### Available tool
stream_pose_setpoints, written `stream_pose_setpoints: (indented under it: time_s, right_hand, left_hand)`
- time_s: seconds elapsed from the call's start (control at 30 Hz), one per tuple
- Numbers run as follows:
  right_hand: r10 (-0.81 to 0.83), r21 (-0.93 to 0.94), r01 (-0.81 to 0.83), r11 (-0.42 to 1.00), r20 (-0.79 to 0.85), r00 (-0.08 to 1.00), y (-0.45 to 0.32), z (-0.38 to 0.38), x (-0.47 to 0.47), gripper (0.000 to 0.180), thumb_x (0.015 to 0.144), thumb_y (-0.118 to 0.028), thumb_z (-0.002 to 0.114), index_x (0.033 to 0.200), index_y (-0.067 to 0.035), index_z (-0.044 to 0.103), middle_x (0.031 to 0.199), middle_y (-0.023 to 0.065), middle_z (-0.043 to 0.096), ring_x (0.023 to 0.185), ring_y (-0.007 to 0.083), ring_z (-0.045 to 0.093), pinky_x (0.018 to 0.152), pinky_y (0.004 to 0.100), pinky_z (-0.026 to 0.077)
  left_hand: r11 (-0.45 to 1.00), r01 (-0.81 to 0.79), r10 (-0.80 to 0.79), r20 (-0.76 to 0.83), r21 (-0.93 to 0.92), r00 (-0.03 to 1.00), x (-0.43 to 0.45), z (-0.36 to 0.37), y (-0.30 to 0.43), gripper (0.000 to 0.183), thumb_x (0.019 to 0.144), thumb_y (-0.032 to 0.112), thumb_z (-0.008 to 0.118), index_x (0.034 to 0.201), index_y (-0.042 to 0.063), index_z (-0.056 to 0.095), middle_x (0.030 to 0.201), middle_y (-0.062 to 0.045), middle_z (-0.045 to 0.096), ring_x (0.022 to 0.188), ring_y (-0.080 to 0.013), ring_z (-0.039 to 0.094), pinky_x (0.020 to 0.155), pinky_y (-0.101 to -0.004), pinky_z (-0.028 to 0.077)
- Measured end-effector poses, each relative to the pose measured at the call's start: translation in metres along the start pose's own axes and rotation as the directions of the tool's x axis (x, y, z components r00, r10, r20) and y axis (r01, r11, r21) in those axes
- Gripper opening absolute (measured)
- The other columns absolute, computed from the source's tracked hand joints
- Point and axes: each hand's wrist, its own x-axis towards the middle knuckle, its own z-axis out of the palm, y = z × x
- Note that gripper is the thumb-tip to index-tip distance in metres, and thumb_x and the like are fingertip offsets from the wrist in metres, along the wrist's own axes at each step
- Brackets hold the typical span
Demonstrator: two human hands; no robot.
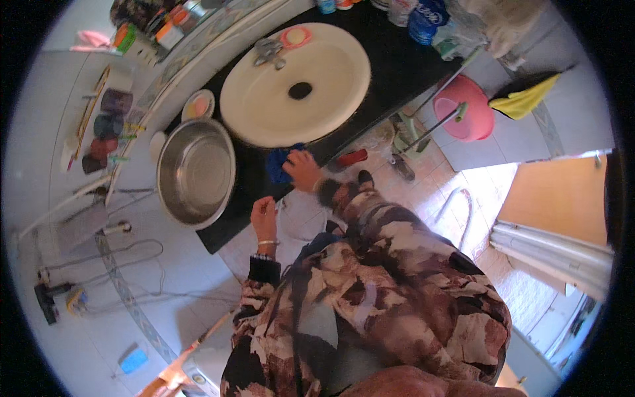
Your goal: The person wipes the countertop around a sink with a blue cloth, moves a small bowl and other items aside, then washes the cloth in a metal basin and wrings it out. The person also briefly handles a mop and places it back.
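My right hand (303, 170) rests on a crumpled blue cloth (279, 165) on the black countertop (247, 168), just below the rim of the oval cream washbasin (330, 111); its fingers are bent over the cloth. Nearer my body, my left hand (264, 212) is raised by the counter's front edge, with a bracelet at the wrist. Its fingers are partly curled, and whether they hold anything is unclear. A round stainless steel basin (196, 173) stands on the counter left of the cloth. The metal faucet (269, 52) is at the washbasin's back rim.
A small dish with soap (198, 105) sits behind the steel basin. Bottles and bags, including a blue package (427, 21), stand at the counter's far right. On the right are a pink bucket (464, 109), long handles and a hanging yellow cloth (526, 99). Cups line the left wall.
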Motion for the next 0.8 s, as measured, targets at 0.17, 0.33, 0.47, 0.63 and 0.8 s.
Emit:
stream_pose_setpoints:
  time_s: [0.17, 0.33, 0.47, 0.63, 0.8]
  right_hand:
    - [-0.091, 0.091, 0.101, 0.991, -0.114, 0.989, 0.118, -0.048, -0.046, 0.039, 0.068, -0.018, 0.072, 0.103, -0.005, 0.063, 0.116, 0.0209, 0.057, 0.110, 0.0423, 0.052, 0.095, 0.0520, 0.042]
    - [0.131, -0.076, -0.130, 0.989, 0.017, 0.991, 0.170, -0.105, -0.060, 0.059, 0.063, -0.033, 0.081, 0.111, -0.004, 0.063, 0.123, 0.0251, 0.053, 0.118, 0.0434, 0.046, 0.101, 0.0522, 0.036]
    - [0.060, -0.044, -0.048, 0.998, 0.332, 0.941, 0.135, -0.072, -0.045, 0.049, 0.072, -0.025, 0.071, 0.115, -0.004, 0.060, 0.123, 0.0261, 0.052, 0.121, 0.0442, 0.046, 0.099, 0.0548, 0.037]
    - [-0.385, 0.156, 0.352, 0.923, 0.313, 0.868, 0.061, -0.007, -0.006, 0.058, 0.078, -0.020, 0.068, 0.131, -0.002, 0.054, 0.139, 0.0281, 0.045, 0.137, 0.0439, 0.035, 0.112, 0.0558, 0.027]
    - [-0.509, 0.297, 0.417, 0.859, 0.409, 0.757, -0.018, 0.009, 0.069, 0.073, 0.074, -0.033, 0.077, 0.137, -0.007, 0.051, 0.144, 0.0259, 0.040, 0.141, 0.0416, 0.029, 0.114, 0.0555, 0.024]
  left_hand:
    - [0.989, -0.119, 0.122, -0.024, 0.084, 0.992, -0.005, -0.021, -0.018, 0.014, 0.093, 0.014, 0.066, 0.102, 0.003, 0.066, 0.094, -0.004, 0.066, 0.083, -0.0107, 0.062, 0.070, -0.0271, 0.054]
    - [0.989, 0.111, -0.131, -0.240, -0.096, 0.962, -0.035, -0.045, -0.046, 0.011, 0.093, 0.016, 0.066, 0.100, 0.006, 0.066, 0.096, -0.004, 0.068, 0.088, -0.0139, 0.065, 0.073, -0.0304, 0.056]
    - [0.934, 0.127, -0.269, -0.422, -0.333, 0.866, -0.051, -0.046, -0.054, 0.016, 0.091, 0.018, 0.068, 0.102, 0.006, 0.064, 0.098, -0.006, 0.068, 0.087, -0.0145, 0.065, 0.070, -0.0278, 0.055]
    - [0.913, 0.073, -0.283, -0.496, -0.401, 0.821, -0.045, -0.011, -0.033, 0.020, 0.093, 0.017, 0.067, 0.108, 0.005, 0.062, 0.100, -0.006, 0.067, 0.089, -0.0163, 0.066, 0.072, -0.0293, 0.055]
    - [0.979, 0.103, -0.186, -0.577, -0.174, 0.795, -0.074, 0.002, -0.048, 0.022, 0.095, 0.017, 0.065, 0.111, 0.004, 0.060, 0.102, -0.007, 0.068, 0.091, -0.0167, 0.067, 0.072, -0.0291, 0.057]
